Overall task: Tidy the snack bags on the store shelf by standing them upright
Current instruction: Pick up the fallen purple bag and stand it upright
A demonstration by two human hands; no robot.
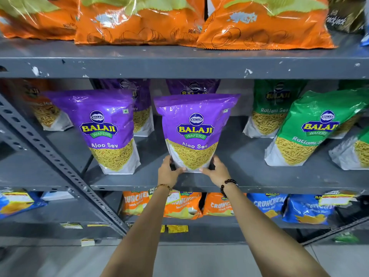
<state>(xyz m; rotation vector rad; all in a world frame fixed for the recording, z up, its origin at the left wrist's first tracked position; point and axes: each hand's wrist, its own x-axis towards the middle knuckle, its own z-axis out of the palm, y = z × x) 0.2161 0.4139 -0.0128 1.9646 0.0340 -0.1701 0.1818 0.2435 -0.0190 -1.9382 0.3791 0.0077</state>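
Observation:
A purple Aloo Sev bag (194,126) stands upright at the front of the grey middle shelf (259,176). My left hand (168,172) grips its lower left corner and my right hand (216,171) grips its lower right corner. A second purple Aloo Sev bag (107,128) stands upright to its left, untouched. Two more purple bags (192,86) stand behind, mostly hidden. On the right, a green Ratlami Sev bag (311,128) leans to the right, with another green bag (269,108) behind it.
Orange potato chip bags (139,21) lie on the top shelf. Orange and blue Crunchex bags (183,204) fill the lower shelf. A perforated grey shelf upright (60,158) runs diagonally on the left. Grey floor shows below.

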